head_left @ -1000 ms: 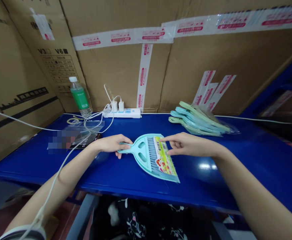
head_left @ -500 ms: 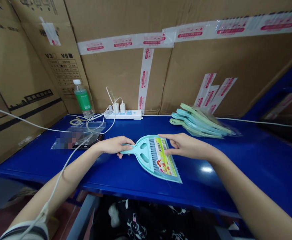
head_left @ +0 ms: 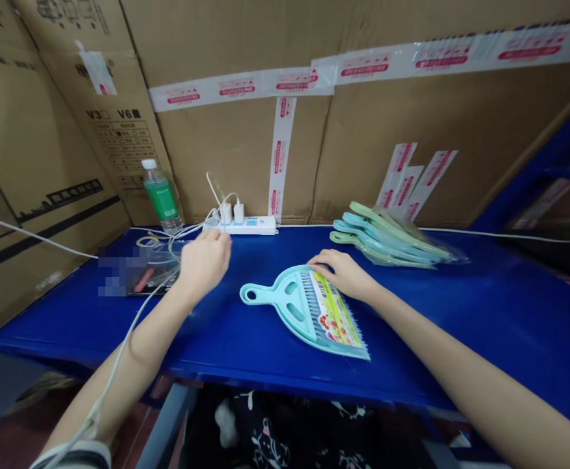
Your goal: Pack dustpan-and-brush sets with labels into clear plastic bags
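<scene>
A light blue dustpan and brush set (head_left: 309, 309) with a colourful label lies flat on the blue table (head_left: 460, 306), handle pointing left. My right hand (head_left: 341, 273) rests on its far edge with fingers curled over the rim. My left hand (head_left: 204, 260) hovers above the table left of the handle, touching nothing, its fingers loosely bent and seen from the back. A white cable runs along my left forearm.
A stack of bagged dustpan sets (head_left: 387, 241) lies at the back right. A white power strip (head_left: 245, 225) with plugs, a green-labelled water bottle (head_left: 160, 195) and a clear plastic bag (head_left: 141, 267) sit at the back left. Taped cardboard boxes (head_left: 363, 130) wall the rear.
My left hand let go of the dustpan handle and rose toward the back left. The right hand slid to the pan's far edge, and the pan shifted slightly right.
</scene>
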`<state>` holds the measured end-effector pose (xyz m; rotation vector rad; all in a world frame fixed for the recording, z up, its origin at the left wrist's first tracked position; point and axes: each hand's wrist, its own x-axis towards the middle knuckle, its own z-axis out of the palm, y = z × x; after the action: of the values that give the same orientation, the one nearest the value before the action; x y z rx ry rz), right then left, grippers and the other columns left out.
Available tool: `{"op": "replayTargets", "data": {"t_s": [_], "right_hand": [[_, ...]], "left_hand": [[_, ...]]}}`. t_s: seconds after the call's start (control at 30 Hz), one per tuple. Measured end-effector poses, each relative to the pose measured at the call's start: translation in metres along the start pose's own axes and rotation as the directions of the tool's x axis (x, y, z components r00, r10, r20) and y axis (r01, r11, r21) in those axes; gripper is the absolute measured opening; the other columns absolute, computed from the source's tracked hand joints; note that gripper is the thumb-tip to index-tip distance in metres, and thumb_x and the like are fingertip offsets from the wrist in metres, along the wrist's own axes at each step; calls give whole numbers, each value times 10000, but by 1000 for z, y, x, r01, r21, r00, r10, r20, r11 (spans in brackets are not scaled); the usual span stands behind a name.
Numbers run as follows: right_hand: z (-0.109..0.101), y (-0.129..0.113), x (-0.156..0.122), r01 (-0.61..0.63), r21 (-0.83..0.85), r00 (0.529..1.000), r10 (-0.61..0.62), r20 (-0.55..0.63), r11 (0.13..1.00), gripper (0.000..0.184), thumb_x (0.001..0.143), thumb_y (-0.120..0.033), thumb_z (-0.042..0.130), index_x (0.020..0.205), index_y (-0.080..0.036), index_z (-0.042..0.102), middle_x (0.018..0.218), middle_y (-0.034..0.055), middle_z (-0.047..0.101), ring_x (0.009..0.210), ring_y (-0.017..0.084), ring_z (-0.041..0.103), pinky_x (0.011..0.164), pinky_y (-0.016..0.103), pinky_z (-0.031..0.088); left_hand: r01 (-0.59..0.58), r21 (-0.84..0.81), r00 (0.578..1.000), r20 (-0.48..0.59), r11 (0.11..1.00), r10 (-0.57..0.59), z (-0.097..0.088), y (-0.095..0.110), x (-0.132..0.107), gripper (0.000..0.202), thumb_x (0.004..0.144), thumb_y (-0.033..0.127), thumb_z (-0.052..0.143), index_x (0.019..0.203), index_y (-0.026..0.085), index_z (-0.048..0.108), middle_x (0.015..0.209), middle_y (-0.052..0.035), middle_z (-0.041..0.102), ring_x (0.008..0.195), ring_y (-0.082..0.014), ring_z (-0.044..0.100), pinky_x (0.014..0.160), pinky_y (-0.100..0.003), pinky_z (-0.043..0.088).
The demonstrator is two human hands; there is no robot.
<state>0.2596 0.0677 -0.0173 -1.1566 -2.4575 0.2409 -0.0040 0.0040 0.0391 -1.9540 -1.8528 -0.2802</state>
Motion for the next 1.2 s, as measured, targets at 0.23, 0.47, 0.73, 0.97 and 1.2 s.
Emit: {"op": "replayTargets", "data": {"t_s": [0.23, 0.47, 0.73, 0.97, 1.2], "right_hand": [[2, -4, 4, -109, 32, 994, 110, -23, 994, 204, 859, -207, 381, 710, -229, 519, 783, 76, 621, 820, 235, 575, 747, 359, 432], [-5, -2, 1, -140, 69, 990, 141, -7, 988, 177, 858, -228, 326, 702, -246, 408, 691, 33, 592, 651, 194, 567, 629, 310, 418], [-26, 18, -1, -141, 91, 988, 146, -52, 986, 150, 831, -240, 329, 696, -249, 395, 672, 37, 600, 639, 204, 572, 634, 326, 437], [-36, 35, -3, -146, 85, 982, 154, -105, 986, 159, 831, -275, 325, 690, -254, 396, 659, 34, 591, 632, 211, 561, 627, 344, 446], [-50, 39, -7, -146, 74, 977, 156, -142, 986, 153, 822, -288, 334, 692, -257, 410, 672, 42, 594, 637, 221, 558, 631, 368, 461]], "left_hand": [[116, 259, 939, 285, 959, -190, 1, -14, 4, 276, 808, 54, 449, 981, 31, 663, 976, -241, 667, 996, -333, 629, 715, -354, 487], [93, 235, 924, 341, 967, -172, -4, -11, 9, 378, 769, -54, 375, 935, 59, 695, 895, -231, 700, 921, -306, 678, 695, -336, 501], [-79, 160, 943, 332, 984, 21, -5, 1, -4, 318, 733, -10, 444, 904, 106, 687, 926, -179, 684, 918, -292, 669, 708, -343, 515], [-424, -84, 857, 284, 902, 429, 3, 20, -24, 363, 711, -9, 462, 978, 166, 635, 955, -84, 664, 915, -233, 644, 705, -313, 509], [-680, -422, 625, 93, 600, 775, 4, 25, -32, 385, 732, -8, 464, 1028, 190, 612, 904, -28, 644, 829, -169, 614, 722, -270, 470]]}}
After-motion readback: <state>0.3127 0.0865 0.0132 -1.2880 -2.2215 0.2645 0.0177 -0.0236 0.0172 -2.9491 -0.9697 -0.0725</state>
